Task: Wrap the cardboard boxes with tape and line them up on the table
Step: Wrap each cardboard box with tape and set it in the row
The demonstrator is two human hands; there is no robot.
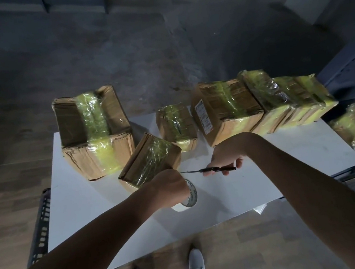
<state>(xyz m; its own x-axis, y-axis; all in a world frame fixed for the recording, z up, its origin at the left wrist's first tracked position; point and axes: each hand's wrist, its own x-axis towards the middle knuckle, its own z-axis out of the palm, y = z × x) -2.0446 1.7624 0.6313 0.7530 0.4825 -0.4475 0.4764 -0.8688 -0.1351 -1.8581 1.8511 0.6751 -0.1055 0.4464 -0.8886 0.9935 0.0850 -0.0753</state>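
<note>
Left of the small tilted cardboard box (149,159): large tape-banded cardboard box (94,134), parked on the white desk (275,174). Just below the tilted box: left hand (169,186), grip curled round the white tape roll (191,197), probably tensioning the tape. To its right: right hand (224,158), grip clamped on black scissors (217,169), tips aimed at the roll, presumably to cut.

Single head-worn wide-angle view, looking steeply down from above, close over white table (263,169), floor beyond
</note>
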